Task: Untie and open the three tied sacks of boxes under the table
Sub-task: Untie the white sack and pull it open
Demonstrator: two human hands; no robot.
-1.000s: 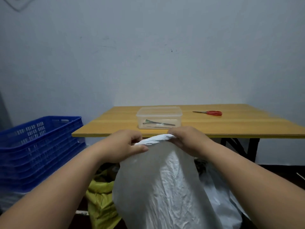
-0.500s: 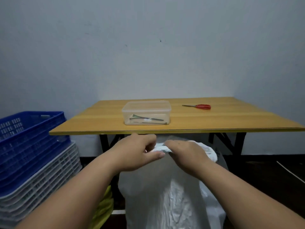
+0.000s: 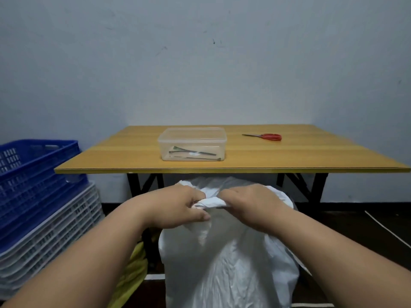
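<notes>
sack (image 3: 224,270) bottom cropped, contents perhaps boxes

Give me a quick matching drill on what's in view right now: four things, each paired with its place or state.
Things:
1. scissors
2. clear container
3. blue crate
4. white sack

Places or states:
A. stacked on pale crates, left of the table
B. neck gripped by both hands
C. far right part of the tabletop
D. middle of the tabletop, lid on

Pairs: 1-C, 2-D, 3-A, 4-B

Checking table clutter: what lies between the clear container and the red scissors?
Nothing: in the head view, bare tabletop separates the clear container from the red scissors.
</notes>
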